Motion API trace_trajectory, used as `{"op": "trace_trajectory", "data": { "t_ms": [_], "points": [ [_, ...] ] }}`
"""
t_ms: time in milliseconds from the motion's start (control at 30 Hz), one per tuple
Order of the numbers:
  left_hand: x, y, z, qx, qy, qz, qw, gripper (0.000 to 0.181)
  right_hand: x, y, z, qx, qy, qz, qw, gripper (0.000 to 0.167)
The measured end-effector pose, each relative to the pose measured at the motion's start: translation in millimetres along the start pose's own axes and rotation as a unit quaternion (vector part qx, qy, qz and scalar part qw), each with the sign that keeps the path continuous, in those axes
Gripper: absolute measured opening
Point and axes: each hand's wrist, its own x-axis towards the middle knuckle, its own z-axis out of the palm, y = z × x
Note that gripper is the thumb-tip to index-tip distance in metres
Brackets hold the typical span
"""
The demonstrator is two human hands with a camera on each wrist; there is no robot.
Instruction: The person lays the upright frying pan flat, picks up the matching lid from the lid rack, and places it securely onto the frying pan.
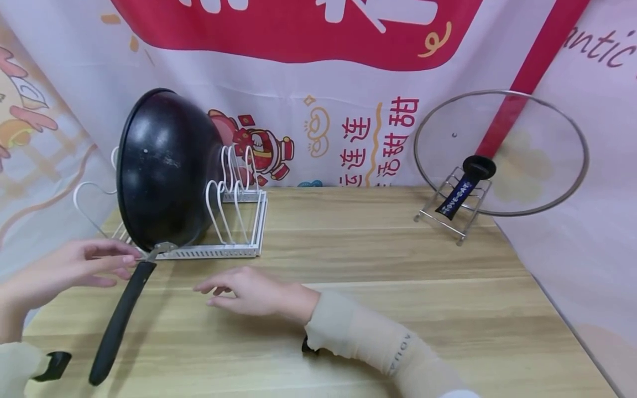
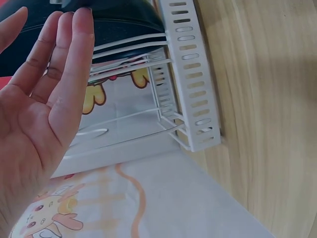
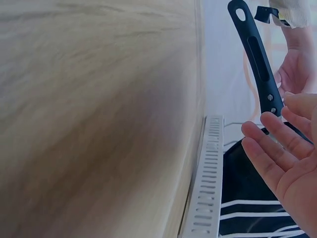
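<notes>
A black wok (image 1: 169, 166) stands on its side in a white wire rack (image 1: 239, 251), its long black handle (image 1: 119, 326) slanting toward the front left. My left hand (image 1: 74, 271) is just left of where the handle meets the wok, fingers loosely extended; whether a fingertip touches the metal joint I cannot tell. In the left wrist view that hand (image 2: 44, 99) shows a bare palm in front of the wok. To the right of the handle, my right hand (image 1: 249, 290) hovers over the table, fingers slightly bent and holding nothing. The right wrist view shows its fingers (image 3: 270, 148) apart.
At the back right, a glass lid (image 1: 537, 155) with a black knob leans in a small metal stand (image 1: 468, 221). The wooden table (image 1: 348, 243) spans the space between the rack and that stand. A printed cloth (image 1: 298, 77) hangs behind.
</notes>
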Motion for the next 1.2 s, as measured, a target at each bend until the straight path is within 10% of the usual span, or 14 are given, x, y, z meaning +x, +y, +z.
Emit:
{"op": "trace_trajectory", "data": {
  "t_ms": [800, 1200],
  "points": [
    [13.9, -12.4, 12.3, -0.047, -0.063, -0.037, 0.9962, 0.052, 28.3, -12, 31, 0.066, 0.003, 0.033, 0.9972, 0.032],
    [19.4, -20.9, 11.1, -0.123, -0.139, -0.057, 0.981, 0.058, 35.8, -20, 46, 0.127, -0.005, 0.062, 0.99, 0.033]
  ]
}}
